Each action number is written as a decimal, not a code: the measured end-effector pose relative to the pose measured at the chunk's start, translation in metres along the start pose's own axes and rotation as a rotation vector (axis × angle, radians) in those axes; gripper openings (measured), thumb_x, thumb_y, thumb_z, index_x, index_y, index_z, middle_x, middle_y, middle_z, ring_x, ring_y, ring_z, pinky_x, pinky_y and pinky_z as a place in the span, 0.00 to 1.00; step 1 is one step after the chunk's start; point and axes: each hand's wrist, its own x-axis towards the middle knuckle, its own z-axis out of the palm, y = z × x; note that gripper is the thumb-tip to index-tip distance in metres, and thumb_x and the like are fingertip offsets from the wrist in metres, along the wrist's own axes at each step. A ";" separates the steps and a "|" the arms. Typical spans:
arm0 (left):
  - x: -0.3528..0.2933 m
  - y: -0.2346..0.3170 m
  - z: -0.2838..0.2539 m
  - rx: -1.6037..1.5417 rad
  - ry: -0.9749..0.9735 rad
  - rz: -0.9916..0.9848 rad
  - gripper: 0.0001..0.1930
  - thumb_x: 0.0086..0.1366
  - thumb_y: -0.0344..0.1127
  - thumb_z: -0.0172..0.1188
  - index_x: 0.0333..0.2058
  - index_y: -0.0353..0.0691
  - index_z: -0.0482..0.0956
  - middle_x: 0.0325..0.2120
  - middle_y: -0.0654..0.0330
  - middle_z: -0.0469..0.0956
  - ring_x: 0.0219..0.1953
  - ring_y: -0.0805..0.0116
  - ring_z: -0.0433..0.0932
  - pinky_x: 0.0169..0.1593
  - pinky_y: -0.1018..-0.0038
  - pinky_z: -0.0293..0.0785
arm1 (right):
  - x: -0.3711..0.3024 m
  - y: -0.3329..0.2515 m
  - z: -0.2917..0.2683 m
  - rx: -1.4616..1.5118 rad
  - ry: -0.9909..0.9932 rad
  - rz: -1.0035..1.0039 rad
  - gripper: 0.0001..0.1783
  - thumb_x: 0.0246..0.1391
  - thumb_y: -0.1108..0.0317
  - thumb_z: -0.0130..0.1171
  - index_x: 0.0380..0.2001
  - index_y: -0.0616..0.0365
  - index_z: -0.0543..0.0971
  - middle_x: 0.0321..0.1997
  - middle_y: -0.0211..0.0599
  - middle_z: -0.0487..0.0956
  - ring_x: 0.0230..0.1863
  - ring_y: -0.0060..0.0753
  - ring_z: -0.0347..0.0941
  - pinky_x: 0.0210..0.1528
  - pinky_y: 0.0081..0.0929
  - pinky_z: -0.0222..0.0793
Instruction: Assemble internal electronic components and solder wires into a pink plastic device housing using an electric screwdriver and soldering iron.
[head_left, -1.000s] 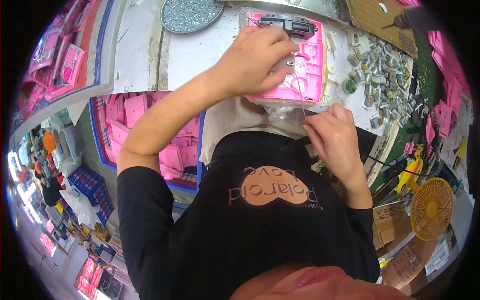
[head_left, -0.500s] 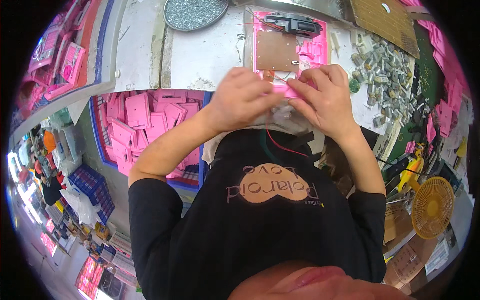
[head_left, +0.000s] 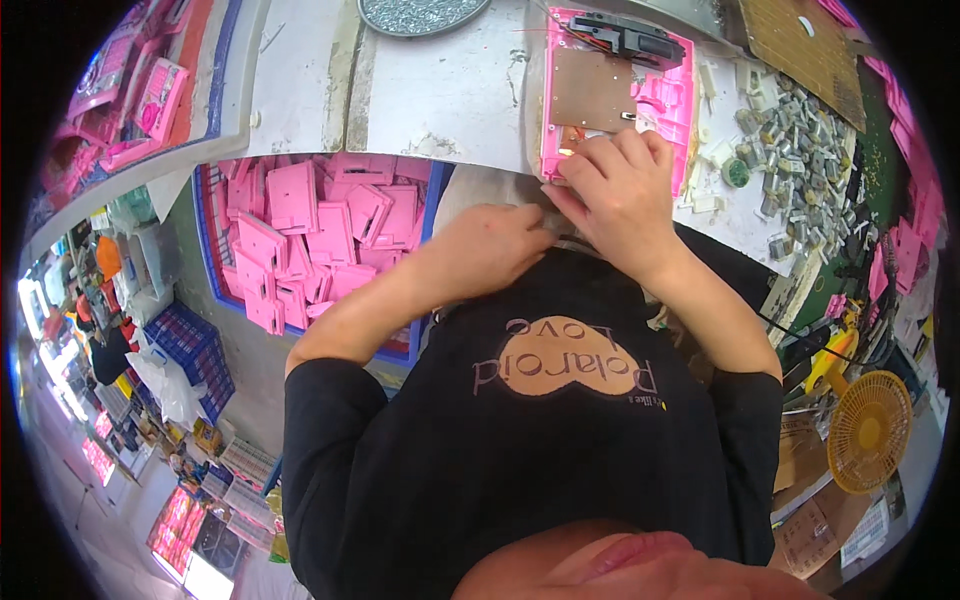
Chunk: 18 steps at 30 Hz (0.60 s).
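Observation:
A pink plastic casing (head_left: 683,105) lies open on the worktable with a brown circuit board (head_left: 592,92) inside it. Across its far end sits a black speaker-like part (head_left: 625,42) with thin wires. My right hand (head_left: 628,200) is bent over the casing's near edge, thumb and fingers closed on it, hiding that corner. Below the table edge, close to my shirt, my left hand (head_left: 495,248) has its fingers curled in. Whatever lies between those fingers is hidden. Some translucent, crumpled material shows behind my left hand.
A blue crate (head_left: 215,250) full of pink plastic panels (head_left: 292,198) stands at the left below the table. Small metal-and-white parts (head_left: 790,150) are heaped right of the casing. A round tray (head_left: 425,22) of small metal pieces sits at the far edge; a yellow fan (head_left: 868,430) stands at lower right.
My left hand has come off the casing and dropped toward my body. My right hand stays at the near edge, its fingers farther over the casing. The whole view has shifted slightly.

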 end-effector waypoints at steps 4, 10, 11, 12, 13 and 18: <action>0.028 -0.002 -0.054 -0.073 0.188 0.084 0.12 0.56 0.29 0.70 0.40 0.40 0.81 0.33 0.54 0.78 0.36 0.51 0.80 0.39 0.63 0.77 | -0.003 0.000 0.006 -0.004 0.052 0.007 0.16 0.40 0.62 0.74 0.34 0.48 0.80 0.41 0.26 0.79 0.43 0.36 0.72 0.50 0.42 0.59; 0.045 -0.039 -0.035 -0.043 0.333 0.215 0.11 0.57 0.29 0.72 0.39 0.41 0.83 0.30 0.57 0.76 0.31 0.56 0.79 0.33 0.66 0.76 | 0.001 0.011 -0.026 0.059 -0.039 -0.001 0.14 0.44 0.62 0.72 0.35 0.50 0.83 0.41 0.29 0.81 0.46 0.38 0.73 0.52 0.43 0.63; 0.046 -0.040 -0.035 -0.030 0.327 0.224 0.12 0.56 0.28 0.73 0.39 0.41 0.84 0.29 0.57 0.77 0.30 0.57 0.79 0.33 0.67 0.76 | 0.000 0.023 -0.035 0.106 -0.015 -0.012 0.14 0.44 0.62 0.72 0.36 0.50 0.83 0.39 0.29 0.81 0.45 0.38 0.74 0.52 0.43 0.63; 0.045 -0.040 -0.037 -0.017 0.322 0.232 0.13 0.54 0.27 0.75 0.39 0.41 0.85 0.29 0.57 0.78 0.30 0.58 0.80 0.33 0.67 0.77 | -0.001 0.036 -0.047 0.153 0.008 -0.025 0.15 0.45 0.62 0.72 0.38 0.50 0.84 0.37 0.29 0.81 0.45 0.38 0.74 0.53 0.43 0.64; 0.043 -0.038 -0.041 -0.019 0.297 0.223 0.13 0.54 0.27 0.75 0.39 0.41 0.85 0.29 0.57 0.78 0.30 0.58 0.80 0.33 0.68 0.77 | 0.005 0.053 -0.065 0.165 0.033 0.001 0.15 0.45 0.68 0.75 0.39 0.52 0.86 0.34 0.30 0.82 0.42 0.40 0.76 0.51 0.38 0.68; 0.048 -0.035 -0.052 -0.067 0.191 0.207 0.09 0.58 0.30 0.72 0.37 0.41 0.83 0.29 0.57 0.75 0.31 0.57 0.78 0.33 0.65 0.76 | 0.021 0.209 -0.146 0.427 0.376 0.608 0.11 0.59 0.70 0.66 0.43 0.63 0.86 0.37 0.33 0.86 0.37 0.22 0.80 0.45 0.23 0.75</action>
